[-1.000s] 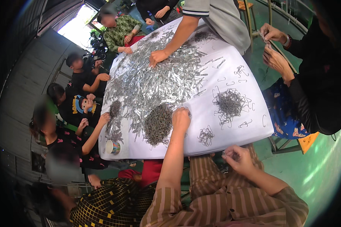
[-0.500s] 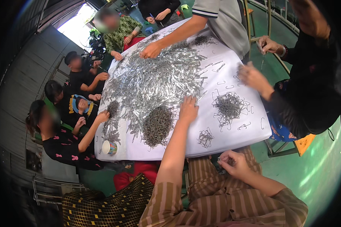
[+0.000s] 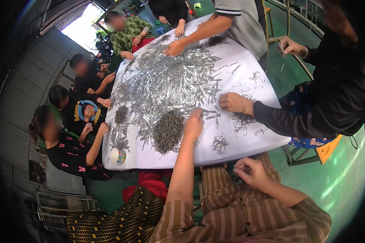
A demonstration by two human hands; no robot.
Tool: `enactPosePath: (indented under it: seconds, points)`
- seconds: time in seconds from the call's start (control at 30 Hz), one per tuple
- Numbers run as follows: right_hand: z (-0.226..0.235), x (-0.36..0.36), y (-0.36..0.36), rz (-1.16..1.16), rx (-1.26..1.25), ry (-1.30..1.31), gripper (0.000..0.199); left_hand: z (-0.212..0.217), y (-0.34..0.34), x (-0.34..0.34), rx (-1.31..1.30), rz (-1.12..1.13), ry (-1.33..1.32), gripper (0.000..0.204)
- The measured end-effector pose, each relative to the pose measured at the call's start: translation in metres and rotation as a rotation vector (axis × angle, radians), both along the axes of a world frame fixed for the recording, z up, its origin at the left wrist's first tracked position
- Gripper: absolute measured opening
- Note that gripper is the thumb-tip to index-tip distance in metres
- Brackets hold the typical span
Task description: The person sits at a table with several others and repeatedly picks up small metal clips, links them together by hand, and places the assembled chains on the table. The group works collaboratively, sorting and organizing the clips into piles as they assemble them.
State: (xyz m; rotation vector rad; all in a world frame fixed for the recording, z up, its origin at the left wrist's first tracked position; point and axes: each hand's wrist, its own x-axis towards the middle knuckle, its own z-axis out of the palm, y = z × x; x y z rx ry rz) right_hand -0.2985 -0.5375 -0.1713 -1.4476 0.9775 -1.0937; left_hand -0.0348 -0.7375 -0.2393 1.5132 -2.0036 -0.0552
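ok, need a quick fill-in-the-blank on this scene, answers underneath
1. The wearer's ____ hand is beside the large dark pile of bent wires.
2. The trousers near the wearer's right hand have a ____ pattern.
3. The tablecloth is ____ in colour.
4. The paper cup stands by the table's near ____ corner.

Missing words: left; striped; white; left

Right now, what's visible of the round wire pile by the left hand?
The round wire pile is a dense, dull grey-brown heap of small bent pieces, apparently metal, too tangled to count. It lies on the white table covering, near the wearer's edge, with a few strays at its rim. Shiny silver strips border its far and left sides. The left hand is just right of it; contact is unclear.
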Motion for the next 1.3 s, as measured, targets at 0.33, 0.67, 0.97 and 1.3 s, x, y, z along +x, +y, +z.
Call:
enactPosePath:
  seconds: [0.33, 0.67, 0.97, 1.3]
  points:
    - [-0.003, -0.007, 0.001, -0.054, -0.001, 0.007, 0.012, 0.035, 0.022, -0.032, 0.151, -0.054, 0.145, 0.011]
    - [0.000, -0.008, -0.001, -0.006, 0.006, 0.042, 0.012, 0.015, 0.042, -0.097, 0.016, -0.282, -0.088, 0.010]
    - [0.002, -0.011, 0.003, -0.023, -0.014, 0.057, 0.012, 0.013, 0.029, -0.110, -0.034, -0.300, -0.363, 0.007]
    - [-0.001, -0.010, 0.003, -0.013, -0.023, 0.039, 0.012, 0.030, 0.037, -0.068, 0.423, -0.132, 0.038, 0.011]
